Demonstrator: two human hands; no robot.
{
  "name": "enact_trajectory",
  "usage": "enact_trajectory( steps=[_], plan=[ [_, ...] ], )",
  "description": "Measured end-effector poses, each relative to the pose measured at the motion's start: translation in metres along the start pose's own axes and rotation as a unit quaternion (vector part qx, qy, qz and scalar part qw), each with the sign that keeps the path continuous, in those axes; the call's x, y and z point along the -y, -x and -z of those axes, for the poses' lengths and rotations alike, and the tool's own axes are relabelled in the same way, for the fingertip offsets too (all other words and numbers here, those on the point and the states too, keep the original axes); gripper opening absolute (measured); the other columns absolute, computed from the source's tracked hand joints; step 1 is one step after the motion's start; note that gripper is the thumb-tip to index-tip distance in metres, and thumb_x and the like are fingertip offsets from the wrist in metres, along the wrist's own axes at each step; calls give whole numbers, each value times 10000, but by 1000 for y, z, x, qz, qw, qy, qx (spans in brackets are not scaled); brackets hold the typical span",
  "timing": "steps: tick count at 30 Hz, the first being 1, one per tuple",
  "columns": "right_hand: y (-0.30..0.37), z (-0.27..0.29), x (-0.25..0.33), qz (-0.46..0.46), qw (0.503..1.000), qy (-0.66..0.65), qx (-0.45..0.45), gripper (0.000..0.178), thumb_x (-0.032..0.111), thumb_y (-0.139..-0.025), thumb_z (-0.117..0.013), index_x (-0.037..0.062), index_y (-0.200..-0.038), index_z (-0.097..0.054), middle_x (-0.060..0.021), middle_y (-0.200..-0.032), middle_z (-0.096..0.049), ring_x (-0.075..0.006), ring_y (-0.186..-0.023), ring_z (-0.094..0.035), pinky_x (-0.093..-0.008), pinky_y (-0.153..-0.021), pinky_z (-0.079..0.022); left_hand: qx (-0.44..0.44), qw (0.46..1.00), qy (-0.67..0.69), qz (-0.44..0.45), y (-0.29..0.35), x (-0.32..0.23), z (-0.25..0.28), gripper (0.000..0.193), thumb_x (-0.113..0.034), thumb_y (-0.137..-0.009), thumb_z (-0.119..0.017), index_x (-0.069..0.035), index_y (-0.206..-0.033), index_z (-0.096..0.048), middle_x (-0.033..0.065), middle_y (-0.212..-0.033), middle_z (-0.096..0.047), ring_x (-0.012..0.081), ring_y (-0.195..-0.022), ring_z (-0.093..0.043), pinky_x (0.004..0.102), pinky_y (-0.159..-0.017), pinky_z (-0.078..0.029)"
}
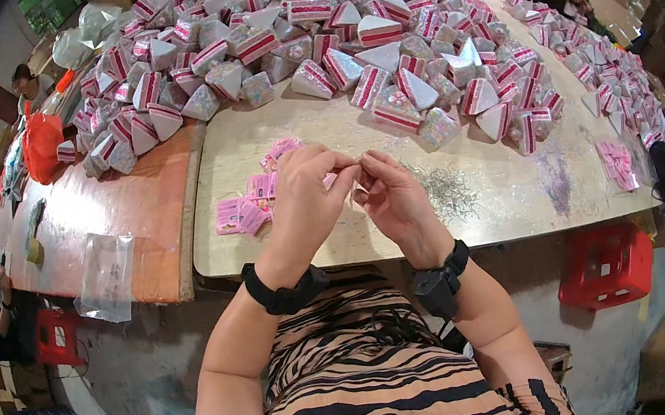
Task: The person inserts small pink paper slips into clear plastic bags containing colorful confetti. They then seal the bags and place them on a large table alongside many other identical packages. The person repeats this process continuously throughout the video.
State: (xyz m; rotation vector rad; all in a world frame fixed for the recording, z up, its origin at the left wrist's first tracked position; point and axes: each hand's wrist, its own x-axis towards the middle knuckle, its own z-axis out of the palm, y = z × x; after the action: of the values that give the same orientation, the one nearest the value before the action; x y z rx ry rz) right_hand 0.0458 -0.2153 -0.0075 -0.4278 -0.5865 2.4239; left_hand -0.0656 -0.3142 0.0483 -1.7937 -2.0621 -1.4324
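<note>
Above the pale tabletop (310,128), my left hand (302,195) and my right hand (398,196) meet fingertip to fingertip. Both are closed in a pinch, and what lies between the fingers is too small to make out. A bit of pink shows behind my left fingers; whether I hold it or it lies on the table, I cannot tell. Several pink printed cards (251,214) lie beside my left hand, partly covered by it. Close to the right of my right hand spreads a loose heap of thin, silvery wire-like pieces (451,193).
A large pile of wedge-shaped, cake-slice-like packs (235,48) covers the table's far side and curves down the right. More pink cards (617,165) lie at the right edge. An orange-brown table (153,237) adjoins on the left, bearing a clear plastic bag (106,276). Red stools (605,267) stand below; other people work around.
</note>
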Motion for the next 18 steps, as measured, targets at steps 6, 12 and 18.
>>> enact_trajectory(
  steps=[6, 12, 18],
  plan=[
    [9, -13, 2, 7, 999, -1, -49, 119, 79, -880, -669, 80, -991, -624, -2, -806, -617, -96, -702, -571, -254, -539, -396, 19, 997, -38, -57, 1, -9, 7, 132, -44, -751, -687, -29, -881, -681, 99, -837, -616, 298, -866, -575, 385, -802, -424],
    [7, -5, 2, -16, 1000, -11, 18, 119, 90, -886, -666, 67, -989, -610, -9, -773, -610, -92, -603, -542, -220, -477, -352, -5, 994, -46, -98, 1, -8, 6, 128, -48, -732, -707, -55, -854, -667, 88, -835, -595, 281, -862, -564, 395, -816, -408],
    [11, -8, 16, -31, 992, 56, 106, 94, 112, -921, -620, 43, -966, -575, -78, -785, -655, -151, -609, -630, -266, -525, -491, -13, 994, -60, -87, -2, -13, 6, 109, -45, -737, -707, -56, -837, -662, 89, -827, -576, 285, -832, -555, 397, -778, -411]
  ],
)
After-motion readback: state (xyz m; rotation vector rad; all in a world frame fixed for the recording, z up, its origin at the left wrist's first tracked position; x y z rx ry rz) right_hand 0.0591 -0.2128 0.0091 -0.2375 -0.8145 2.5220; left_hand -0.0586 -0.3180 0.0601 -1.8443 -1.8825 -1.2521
